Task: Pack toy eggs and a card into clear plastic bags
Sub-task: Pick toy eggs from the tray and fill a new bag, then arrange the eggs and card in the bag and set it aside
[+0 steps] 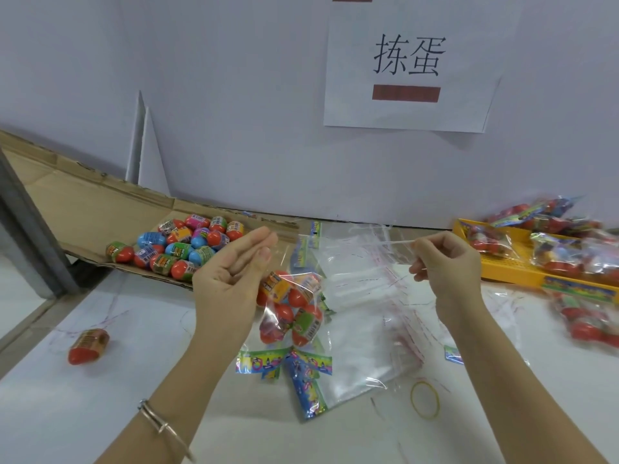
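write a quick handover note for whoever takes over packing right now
Hands: left grip pinches the top of the filled bag; right grip pinches a thin clear strip.
Loose eggs in the cardboard box, one stray egg on the table, cards and empty bags in front.
Done: packs in the yellow tray.
Left: seal this bag, pack the rest.

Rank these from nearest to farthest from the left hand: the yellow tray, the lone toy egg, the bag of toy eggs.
1. Bag of toy eggs, right beside the left hand, just below its fingers.
2. Lone toy egg, on the table, off to the left.
3. Yellow tray, far right.
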{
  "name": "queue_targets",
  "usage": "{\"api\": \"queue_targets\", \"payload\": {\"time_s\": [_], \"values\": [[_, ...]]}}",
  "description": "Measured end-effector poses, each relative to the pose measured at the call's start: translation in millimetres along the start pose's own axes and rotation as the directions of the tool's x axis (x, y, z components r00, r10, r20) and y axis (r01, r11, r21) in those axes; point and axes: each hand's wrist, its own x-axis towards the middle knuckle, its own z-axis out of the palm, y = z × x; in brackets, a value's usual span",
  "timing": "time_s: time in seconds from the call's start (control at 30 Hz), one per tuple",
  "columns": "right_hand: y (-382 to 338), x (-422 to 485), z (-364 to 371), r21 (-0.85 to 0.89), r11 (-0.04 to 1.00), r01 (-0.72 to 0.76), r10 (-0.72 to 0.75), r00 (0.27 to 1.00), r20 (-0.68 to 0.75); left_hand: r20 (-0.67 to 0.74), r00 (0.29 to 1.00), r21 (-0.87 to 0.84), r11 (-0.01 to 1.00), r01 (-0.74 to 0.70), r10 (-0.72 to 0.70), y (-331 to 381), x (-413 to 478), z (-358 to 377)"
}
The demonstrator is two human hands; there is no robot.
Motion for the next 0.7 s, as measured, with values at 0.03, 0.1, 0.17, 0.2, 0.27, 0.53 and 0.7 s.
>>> {"api": "queue_targets", "payload": {"time_s": [0.03, 0.1, 0.17, 0.2, 0.27, 0.53, 0.7], "values": [[1, 0, -1, 0.018, 1.000, -0.023, 0.024, 1.000, -0.018, -0.003, 1.000, 0.005, 1.000, 0.001, -0.001, 0, 0, 0], [4, 1, -4, 0.041, 0.997, -0.066, 0.069, 0.996, -0.061, -0.027, 1.000, 0.006, 1.000, 0.004, -0.004, -1, 2, -2], [7, -1, -7, -0.037, 0.997, -0.065, 0.062, 0.996, -0.068, -0.051, 0.999, -0.008, 1.000, 0.009, -0.009, 0, 6, -6], [9, -2, -8, -0.165, 0.986, -0.024, 0.018, 0.999, -0.036, -0.060, 0.998, -0.017, 1.000, 0.012, -0.013, 1, 7, -8], [9, -1, -10, -0.557, 0.824, 0.106, -0.020, 0.987, 0.158, -0.069, 0.997, -0.037, 0.999, 0.023, -0.026, 1, 8, -9], [-22, 17, -36, -0.924, 0.280, 0.261, 0.115, 0.946, 0.302, -0.072, 0.997, -0.048, 0.998, 0.027, -0.030, -1, 7, -7], [-40, 36, -50, -0.079, 0.987, -0.142, 0.162, 0.873, 0.461, -0.078, 0.997, -0.049, 0.999, 0.021, -0.025, -1, 7, -6]]}}
